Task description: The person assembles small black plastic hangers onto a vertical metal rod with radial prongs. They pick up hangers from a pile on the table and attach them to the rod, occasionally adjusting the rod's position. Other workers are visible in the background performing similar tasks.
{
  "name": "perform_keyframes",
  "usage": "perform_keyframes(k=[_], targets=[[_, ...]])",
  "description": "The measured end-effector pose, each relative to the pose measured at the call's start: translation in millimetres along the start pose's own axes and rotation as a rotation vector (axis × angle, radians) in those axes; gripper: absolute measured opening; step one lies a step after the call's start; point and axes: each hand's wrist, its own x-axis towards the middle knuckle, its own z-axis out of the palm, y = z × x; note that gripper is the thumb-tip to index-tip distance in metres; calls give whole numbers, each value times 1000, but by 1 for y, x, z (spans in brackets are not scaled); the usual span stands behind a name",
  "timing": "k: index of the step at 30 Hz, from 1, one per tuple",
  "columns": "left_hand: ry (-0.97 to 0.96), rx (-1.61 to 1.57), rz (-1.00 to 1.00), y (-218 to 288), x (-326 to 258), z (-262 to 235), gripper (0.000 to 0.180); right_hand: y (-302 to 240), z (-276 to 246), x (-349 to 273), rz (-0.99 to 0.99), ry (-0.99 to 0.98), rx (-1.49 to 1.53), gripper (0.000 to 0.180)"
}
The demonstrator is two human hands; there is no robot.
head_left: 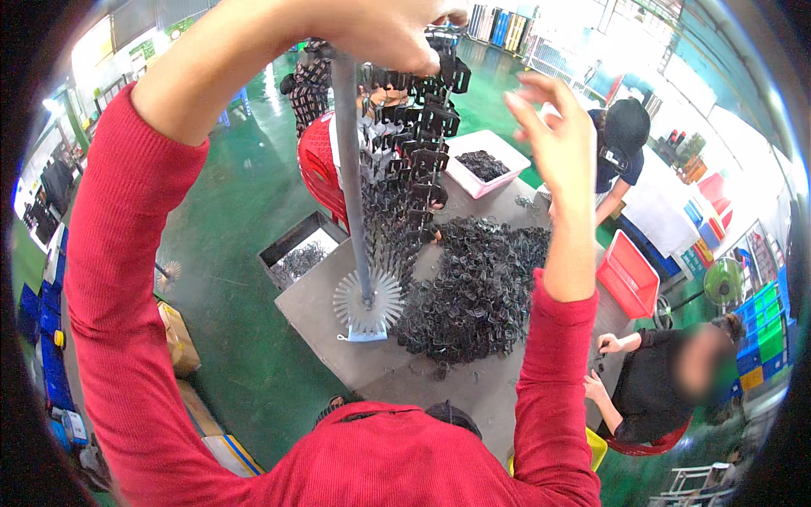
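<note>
My left hand (376,34) is raised at the top edge, by the upper end of a rack hung with black plastic clips (431,118). Its fingers curl over there, partly cut off by the frame; what they hold is hidden. My right hand (557,139) is up to the right of the rack, fingers apart and nothing seen in them. A grey upright pole (348,160) runs down to a pale disc with radiating prongs (368,302). Hanging clips fill the side of the rack beyond the pole. A heap of loose black clips (473,291) lies on the grey table (325,317).
A white tub (498,182) of black pieces stands on the far side, a dark-rimmed box (296,262) at left. A red tray (629,275) lies at right. Co-workers sit at right (659,384) and far right (621,144); a red chair (321,169) is behind the pole.
</note>
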Motion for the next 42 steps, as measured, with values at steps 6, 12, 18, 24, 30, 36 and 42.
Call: perform_keyframes(k=[6,12,18,24,30,36,42], targets=[[185,-21,157,-12,10,14,21,-22,55,13,-313,182,-106,20],[104,44,108,-19,6,11,31,-10,49,19,-45,-123,601,15],[178,17,135,-37,1,18,30,39,8,15,134,-99,810,23],[-3,24,36,-43,-7,2,22,104,-66,28,314,-177,-268,20],[104,20,60,-42,6,14,21,33,-12,12,106,-109,-238,39],[172,133,0,-42,10,21,20,-26,71,14,-339,118,-183,21],[97,95,-46,-38,6,15,24,-19,81,25,-88,-14,271,19]])
